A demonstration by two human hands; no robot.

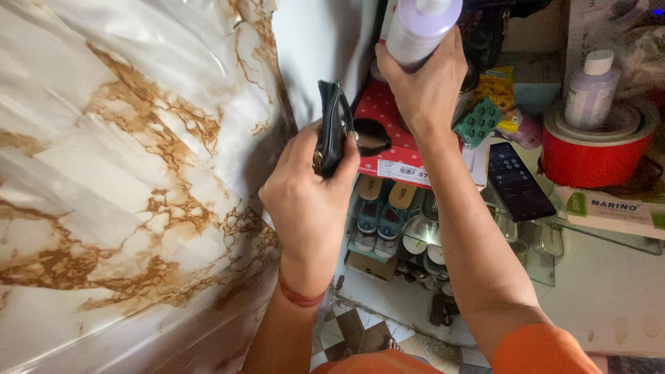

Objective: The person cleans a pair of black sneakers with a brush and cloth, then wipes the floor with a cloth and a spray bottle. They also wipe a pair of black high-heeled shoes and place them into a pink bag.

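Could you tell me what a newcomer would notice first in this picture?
The white sheet with brown marble veining fills the whole left side. At the centre, the left hand grips a small dark pouch, while the right hand holds a pale lilac bottle above a red dotted box.

— What can't you make out up top?

— The lilac bottle [421, 28] in the right hand [424, 86] runs off the upper edge, so its top is cut away, and the palm covers its lower end. The dark things behind it are cropped too.

— And the left hand [308, 194]?

— Its fingers [346, 149] wrap the black pouch [332, 125], hiding the pouch's bottom part; whether it is zipped I cannot tell.

— The red dotted box [388, 138]?

— Half hidden behind both wrists.

— Lower down?

— The shoes [388, 215] on the shelf below lie partly behind the right forearm, and the far ones are too small and dim to sort. The corner at upper right is blurred.
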